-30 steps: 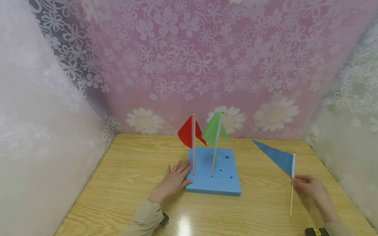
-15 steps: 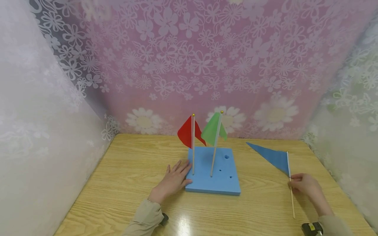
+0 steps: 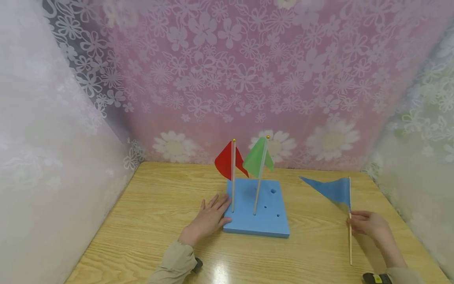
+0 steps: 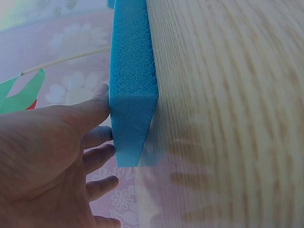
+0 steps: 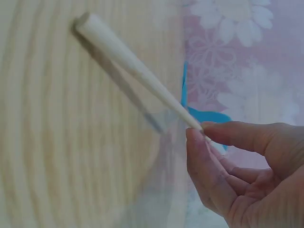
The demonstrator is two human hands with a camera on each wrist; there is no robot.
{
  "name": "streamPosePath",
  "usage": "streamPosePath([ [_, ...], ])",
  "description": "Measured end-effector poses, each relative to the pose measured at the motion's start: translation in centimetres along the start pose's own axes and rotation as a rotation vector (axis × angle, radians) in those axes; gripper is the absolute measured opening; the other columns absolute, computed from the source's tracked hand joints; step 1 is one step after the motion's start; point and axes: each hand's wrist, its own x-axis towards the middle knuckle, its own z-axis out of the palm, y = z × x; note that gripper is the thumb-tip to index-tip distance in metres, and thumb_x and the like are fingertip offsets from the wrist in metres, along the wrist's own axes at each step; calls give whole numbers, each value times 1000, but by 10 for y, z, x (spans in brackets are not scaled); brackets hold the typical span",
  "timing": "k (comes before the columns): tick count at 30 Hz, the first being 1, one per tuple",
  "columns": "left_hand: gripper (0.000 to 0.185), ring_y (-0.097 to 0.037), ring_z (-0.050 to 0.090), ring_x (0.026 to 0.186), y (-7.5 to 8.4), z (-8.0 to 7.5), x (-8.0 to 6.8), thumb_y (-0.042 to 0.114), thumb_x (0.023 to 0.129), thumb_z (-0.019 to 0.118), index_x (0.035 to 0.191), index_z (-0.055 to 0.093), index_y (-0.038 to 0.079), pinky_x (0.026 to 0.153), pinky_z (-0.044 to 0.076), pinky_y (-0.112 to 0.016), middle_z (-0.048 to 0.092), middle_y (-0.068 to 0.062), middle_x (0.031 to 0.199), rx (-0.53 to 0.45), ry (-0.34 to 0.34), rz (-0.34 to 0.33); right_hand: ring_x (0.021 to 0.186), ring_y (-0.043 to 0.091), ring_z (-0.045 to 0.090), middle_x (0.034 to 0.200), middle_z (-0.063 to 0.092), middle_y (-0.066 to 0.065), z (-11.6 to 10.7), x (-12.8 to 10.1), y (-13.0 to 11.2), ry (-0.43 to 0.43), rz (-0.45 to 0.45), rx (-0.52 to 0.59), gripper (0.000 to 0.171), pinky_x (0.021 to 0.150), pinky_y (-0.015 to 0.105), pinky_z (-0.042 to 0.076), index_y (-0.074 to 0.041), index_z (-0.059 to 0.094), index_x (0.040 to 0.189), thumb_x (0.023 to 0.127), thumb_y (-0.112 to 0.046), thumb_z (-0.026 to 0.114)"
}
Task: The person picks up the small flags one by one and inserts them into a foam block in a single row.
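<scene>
A blue foam board (image 3: pixel 262 225) lies on the table with a red flag (image 3: pixel 224 162) and a green flag (image 3: pixel 256 159) standing in holes in it, the green one leaning right. My left hand (image 3: pixel 206 221) rests at the board's left edge, its fingers spread; in the left wrist view the thumb and fingers touch the board (image 4: pixel 133 61). On the right, my right hand (image 3: pixel 370 227) pinches the wooden stick of a blue triangular flag (image 3: pixel 333 190) between thumb and fingers. Its bare stick end (image 5: pixel 88 21) shows near the table in the right wrist view.
Several holes show in the board, among them a larger hole (image 3: pixel 273 191) at the back right. The wood-grain table (image 3: pixel 159 189) meets a flowered pink backdrop (image 3: pixel 227 98) behind, with pale curtains on both sides.
My right hand has shifted slightly left with the blue flag, whose stick has turned a little and whose cloth has changed shape. The left hand stays at the board's edge.
</scene>
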Motion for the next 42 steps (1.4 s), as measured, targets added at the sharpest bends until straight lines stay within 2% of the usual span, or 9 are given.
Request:
streamPosePath([
  [4,64,-43,23,151,0,2,0,37,104,57,157,38,7,112,19,-75,32,-11,164,3,1,-3,74,5,70,102,72,24,5,-1,-6,44,-54,18,56,70,30,61,29,35,136,102,-7,59],
  [10,64,-42,22,152,-1,4,-1,38,104,56,158,37,7,113,19,-75,31,-10,165,4,-4,-11,75,4,71,97,74,2,17,-2,-26,82,-120,105,56,71,31,62,29,37,137,101,-7,61],
  [16,65,-41,22,152,-2,6,0,38,104,57,158,37,7,113,19,-74,31,-10,165,8,-4,-15,76,3,70,101,73,5,31,-1,-52,94,-181,90,59,72,31,61,25,40,139,102,-15,63],
  [23,65,-41,22,152,-2,5,0,38,103,57,157,37,7,113,19,-74,32,-10,164,9,0,-12,79,3,71,98,67,-12,49,3,-78,92,-208,176,61,77,35,62,19,43,142,101,-21,65],
  [31,65,-42,23,152,-2,5,1,38,103,57,157,38,7,112,20,-74,32,-10,164,10,4,-10,84,5,72,101,67,-13,66,7,-103,73,-263,260,58,78,34,61,16,45,143,101,-19,65],
  [38,64,-42,23,152,-3,5,2,38,103,57,157,38,7,112,20,-75,32,-10,164,13,10,-6,85,5,72,101,67,-18,88,13,-121,116,-347,346,49,77,31,61,15,53,137,100,-16,66],
  [42,64,-42,23,152,-3,4,2,38,103,57,157,38,8,112,21,-74,32,-10,164,17,9,-8,86,4,72,101,69,-17,104,16,-130,151,-399,414,39,74,27,61,9,62,128,98,-14,69],
])
